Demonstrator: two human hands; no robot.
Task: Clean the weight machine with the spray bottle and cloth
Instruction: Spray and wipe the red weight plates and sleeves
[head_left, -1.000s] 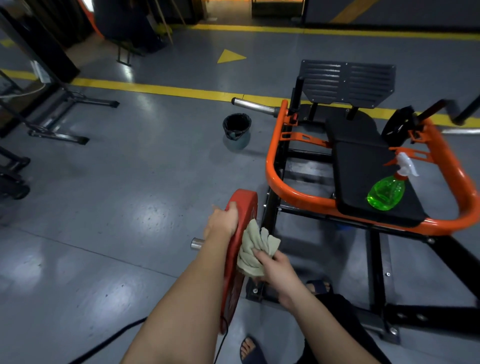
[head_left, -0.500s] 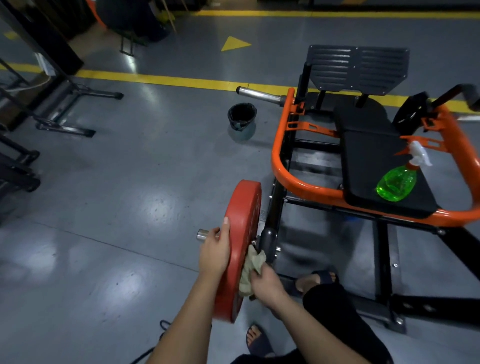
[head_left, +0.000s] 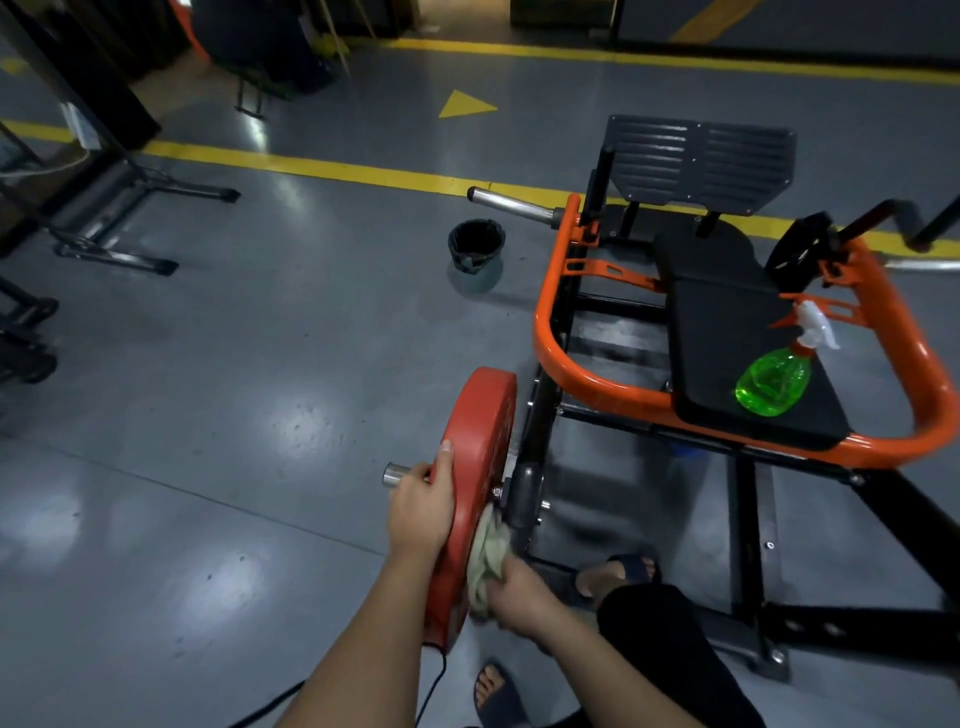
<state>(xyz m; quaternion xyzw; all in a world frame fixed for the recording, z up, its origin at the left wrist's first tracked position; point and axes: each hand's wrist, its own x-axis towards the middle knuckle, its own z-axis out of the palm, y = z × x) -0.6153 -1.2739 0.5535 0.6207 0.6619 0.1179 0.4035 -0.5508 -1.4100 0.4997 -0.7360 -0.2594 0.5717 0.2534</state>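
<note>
Head view, single entry.

- Weight machine (head_left: 550, 343): orange-and-black frame, right half of frame.
- Red weight plate (head_left: 480, 441): on edge on its steel bar (head_left: 395, 474), lower centre.
- Left hand (head_left: 421, 512): lies against the plate's outer face, thumb straight up. The fingers are hidden, so the grip cannot be told.
- Right hand (head_left: 519, 592): fingers closed round the bunched cloth (head_left: 488, 556), pressing it to the plate's inner face, low down.
- Spray bottle (head_left: 774, 382): green, lying on the black seat pad (head_left: 727, 322), right of centre, well apart from both hands.
- Bucket (head_left: 475, 247): on the floor, upper centre.

Step in hand, as judged: wiping the plate's inner face. The next move calls for working the cloth round that face while the left hand steadies the plate, then on to the frame.
</note>
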